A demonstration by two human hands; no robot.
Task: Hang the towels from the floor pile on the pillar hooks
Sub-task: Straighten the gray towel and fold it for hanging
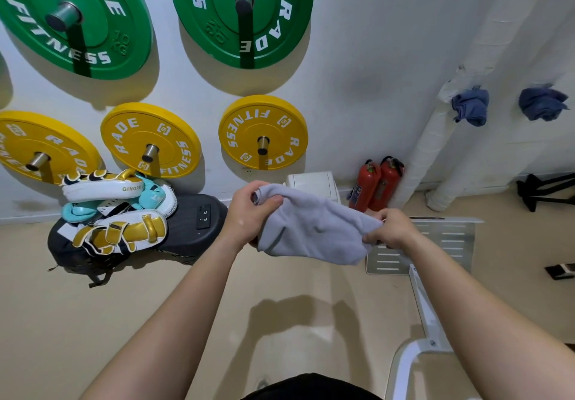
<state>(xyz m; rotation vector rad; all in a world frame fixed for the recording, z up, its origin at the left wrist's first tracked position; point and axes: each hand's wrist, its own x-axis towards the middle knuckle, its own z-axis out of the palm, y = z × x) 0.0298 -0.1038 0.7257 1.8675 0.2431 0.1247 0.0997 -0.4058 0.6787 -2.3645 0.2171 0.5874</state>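
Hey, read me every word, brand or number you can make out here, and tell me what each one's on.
"RADE FITNESS": middle yellow plate, right yellow plate, partly left yellow plate.
"ADE", "FITNESS": left green plate, cropped.
"RADE", "SS": right green plate, cropped.
"GINGPA", end hidden: white and gold pad.
Too blurred: embossed weight marks on green plates, labels on the fire extinguishers, other pads' lettering.
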